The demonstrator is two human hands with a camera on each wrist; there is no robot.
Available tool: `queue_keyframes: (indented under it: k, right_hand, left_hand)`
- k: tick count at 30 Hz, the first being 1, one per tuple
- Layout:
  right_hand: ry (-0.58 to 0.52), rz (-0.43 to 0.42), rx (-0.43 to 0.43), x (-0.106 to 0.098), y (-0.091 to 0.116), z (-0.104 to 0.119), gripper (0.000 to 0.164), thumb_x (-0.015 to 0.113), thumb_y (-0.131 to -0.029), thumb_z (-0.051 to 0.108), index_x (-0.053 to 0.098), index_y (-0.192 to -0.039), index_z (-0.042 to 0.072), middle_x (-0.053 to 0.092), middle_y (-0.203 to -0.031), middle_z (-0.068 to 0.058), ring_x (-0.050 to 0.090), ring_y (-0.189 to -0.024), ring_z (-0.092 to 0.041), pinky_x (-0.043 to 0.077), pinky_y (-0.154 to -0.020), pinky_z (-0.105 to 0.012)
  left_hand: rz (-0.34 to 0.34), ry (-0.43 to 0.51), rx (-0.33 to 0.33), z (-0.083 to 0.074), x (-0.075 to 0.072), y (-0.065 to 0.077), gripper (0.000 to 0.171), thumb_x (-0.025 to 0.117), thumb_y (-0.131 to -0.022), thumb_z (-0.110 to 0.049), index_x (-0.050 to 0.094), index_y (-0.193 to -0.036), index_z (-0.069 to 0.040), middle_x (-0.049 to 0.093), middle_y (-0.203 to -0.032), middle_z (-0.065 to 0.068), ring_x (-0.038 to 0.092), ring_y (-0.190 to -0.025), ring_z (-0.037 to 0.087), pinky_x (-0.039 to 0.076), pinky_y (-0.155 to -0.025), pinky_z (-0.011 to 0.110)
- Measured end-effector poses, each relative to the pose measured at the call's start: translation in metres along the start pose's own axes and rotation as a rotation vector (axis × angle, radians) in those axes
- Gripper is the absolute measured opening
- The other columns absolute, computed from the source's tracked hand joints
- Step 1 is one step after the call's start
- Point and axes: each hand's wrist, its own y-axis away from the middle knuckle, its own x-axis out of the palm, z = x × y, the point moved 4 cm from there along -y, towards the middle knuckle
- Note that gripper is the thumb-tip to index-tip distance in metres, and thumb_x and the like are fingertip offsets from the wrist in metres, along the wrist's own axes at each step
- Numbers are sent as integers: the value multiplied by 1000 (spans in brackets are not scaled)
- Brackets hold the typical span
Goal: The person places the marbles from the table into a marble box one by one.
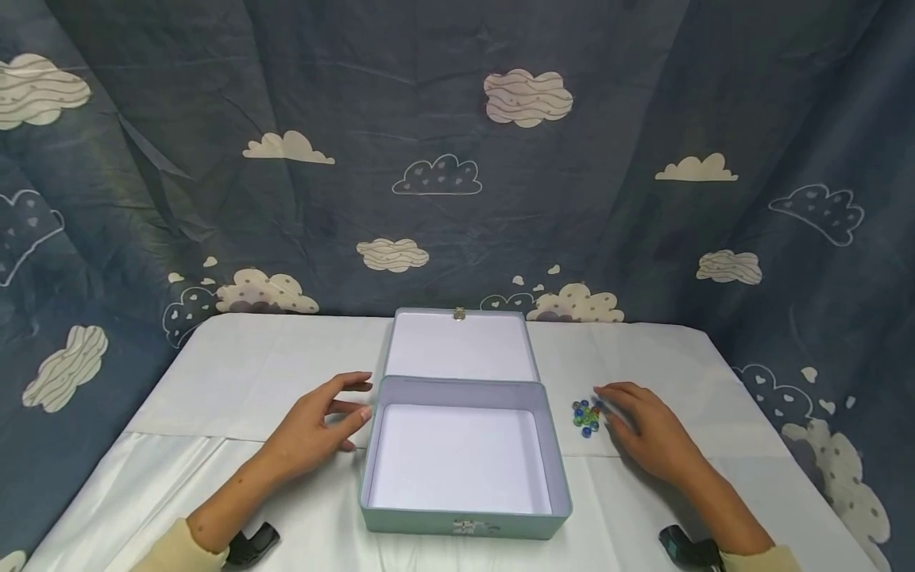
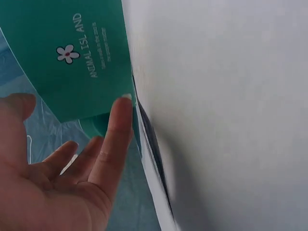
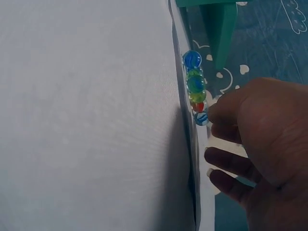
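A green tin box (image 1: 465,520) with a pale lining stands on the table, its hinged lid (image 1: 461,345) laid back behind it. Nothing lies inside the box. To its left is my left hand (image 1: 314,433), fingers spread and loosely bent, near the side wall and holding nothing. The left wrist view shows printed lettering on the box's green side (image 2: 72,53) beyond the fingers. Right of the box lie several glass marbles (image 1: 586,417) in blue, green and red. My right hand (image 1: 650,433) is at their right edge with relaxed fingers; whether it touches a marble (image 3: 200,118) I cannot tell.
A white cloth (image 1: 286,357) with a crosswise fold covers the table. Behind and at both sides hangs a dark blue curtain (image 1: 443,95) with cloud prints. A small metal clasp (image 1: 459,314) sits on the lid's far edge. Black wrist devices (image 1: 253,546) are on both wrists.
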Motion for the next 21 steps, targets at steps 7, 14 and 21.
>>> queue_keyframes:
  k: [7,14,21]
  right_hand:
    - [-10,5,-6,2,1,-1,46,74,-97,3,65,-142,6,64,-138,-16,57,-133,-43,46,-110,-63]
    - [-12,11,5,5,2,-4,39,74,-97,4,69,-136,5,67,-134,-15,59,-130,-42,47,-108,-63]
    - [-14,4,-13,5,1,-3,33,75,-96,4,72,-129,4,69,-128,-13,62,-126,-40,49,-106,-61]
  left_hand:
    - [60,101,-8,1,7,2,59,70,-106,-30,45,-159,-20,49,-159,14,60,-134,43,65,-69,38]
    - [120,221,-26,2,14,5,63,69,-106,-24,40,-163,-28,44,-162,16,56,-139,45,65,-72,44]
    - [123,241,-54,4,17,6,66,67,-107,-21,37,-163,-36,39,-164,17,48,-145,47,65,-74,45]
